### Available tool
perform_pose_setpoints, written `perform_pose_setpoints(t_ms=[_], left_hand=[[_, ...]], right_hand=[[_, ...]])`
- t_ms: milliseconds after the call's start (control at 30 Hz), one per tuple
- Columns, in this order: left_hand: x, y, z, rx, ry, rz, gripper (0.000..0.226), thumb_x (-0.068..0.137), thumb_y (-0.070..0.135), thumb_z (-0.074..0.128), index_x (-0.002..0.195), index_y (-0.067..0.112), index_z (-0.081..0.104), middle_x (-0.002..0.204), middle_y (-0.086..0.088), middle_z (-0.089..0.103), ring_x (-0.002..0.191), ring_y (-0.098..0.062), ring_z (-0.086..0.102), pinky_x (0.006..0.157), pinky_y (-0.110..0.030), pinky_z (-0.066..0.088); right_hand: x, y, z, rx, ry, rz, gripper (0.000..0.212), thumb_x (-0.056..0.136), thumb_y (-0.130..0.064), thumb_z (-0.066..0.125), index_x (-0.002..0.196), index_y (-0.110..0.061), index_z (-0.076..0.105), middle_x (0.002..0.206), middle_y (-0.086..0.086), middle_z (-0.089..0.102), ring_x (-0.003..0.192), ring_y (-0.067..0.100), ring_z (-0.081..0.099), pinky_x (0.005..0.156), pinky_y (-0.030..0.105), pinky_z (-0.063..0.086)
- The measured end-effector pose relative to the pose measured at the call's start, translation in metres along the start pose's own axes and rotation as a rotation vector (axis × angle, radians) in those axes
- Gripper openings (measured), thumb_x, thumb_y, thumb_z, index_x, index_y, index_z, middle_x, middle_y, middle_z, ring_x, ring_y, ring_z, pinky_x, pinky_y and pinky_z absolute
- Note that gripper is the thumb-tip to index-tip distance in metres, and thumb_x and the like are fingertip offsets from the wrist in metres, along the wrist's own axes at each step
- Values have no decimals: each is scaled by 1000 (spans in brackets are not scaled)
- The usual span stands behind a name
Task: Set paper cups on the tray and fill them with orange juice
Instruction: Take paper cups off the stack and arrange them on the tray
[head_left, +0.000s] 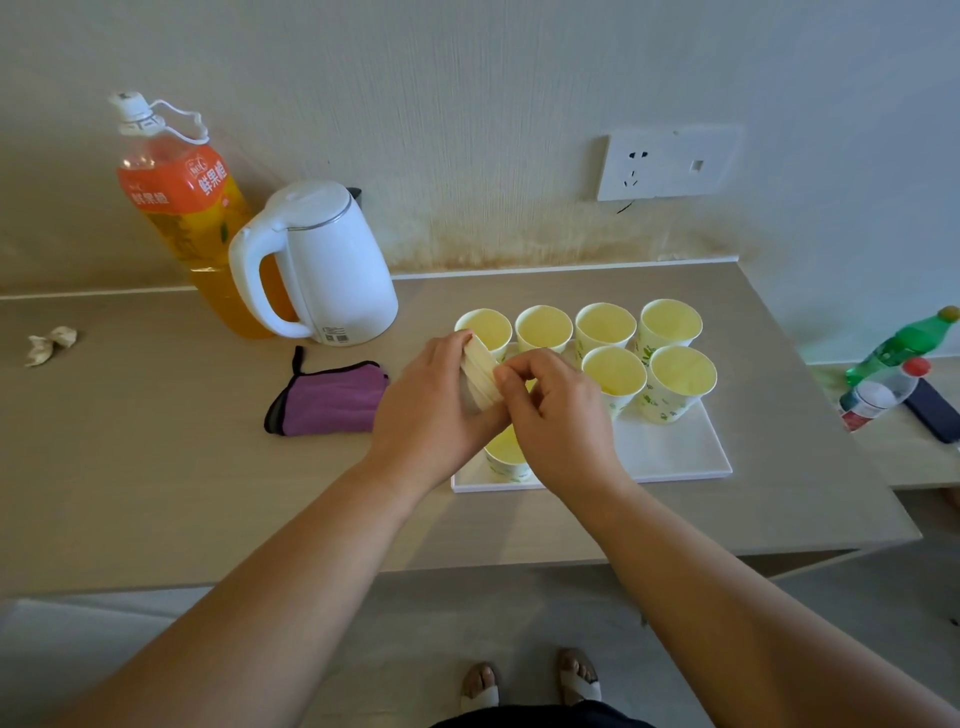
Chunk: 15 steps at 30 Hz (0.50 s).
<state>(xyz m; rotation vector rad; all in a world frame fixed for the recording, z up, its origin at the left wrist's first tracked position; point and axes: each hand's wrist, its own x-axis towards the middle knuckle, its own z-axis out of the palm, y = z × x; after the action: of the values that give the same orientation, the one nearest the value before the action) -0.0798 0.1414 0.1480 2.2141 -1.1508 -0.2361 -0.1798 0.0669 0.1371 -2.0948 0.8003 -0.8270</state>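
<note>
Soft, even light is filling the scene, leaving only faint shadows. Wide-angle distortion is bending the counter (156, 457) edge; the right bottles (901, 345) are blurring slightly.

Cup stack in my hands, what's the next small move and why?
Probably pull one cup off the stack and set it on the bare front right part of the tray. The left hand grips the stack, the right hand pinches its end, and cups stand in the rows behind that gap.

A white kettle (322, 265) stands at the back of the worktop (156, 467), with a folded purple cloth (332, 397) just in front. Crumpled scraps (49, 344), perhaps tissue, lie far left. A wall socket (667, 163) sits above, and a green bottle (904, 340) lies off right.
</note>
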Motion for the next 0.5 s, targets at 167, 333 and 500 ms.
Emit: perform_pose_setpoints(t_ms=[167,333,500], left_hand=[[4,-1,-2,23,35,-5,73,76,48,71,137,20,43,132,3,52,119,-18,51,90,-37,45],[3,-12,-7,-53,40,-34,67,74,43,75,133,29,45,117,7,51,108,-13,51,77,-29,41],[4,-13,-4,-151,102,-52,63,68,53,69,123,27,53,109,7,55,97,-9,52,75,-29,42]], right_hand=[[9,1,-1,18,64,35,13,94,-22,55,85,-15,61,76,-13,53,60,4,44,59,31,40],[26,3,-13,89,19,23,15,94,-21,55,79,-23,55,65,-19,48,57,0,46,54,13,30],[27,2,-9,377,36,191,31,81,-34,73,105,-33,54,107,-14,55,92,-3,50,76,13,39]])
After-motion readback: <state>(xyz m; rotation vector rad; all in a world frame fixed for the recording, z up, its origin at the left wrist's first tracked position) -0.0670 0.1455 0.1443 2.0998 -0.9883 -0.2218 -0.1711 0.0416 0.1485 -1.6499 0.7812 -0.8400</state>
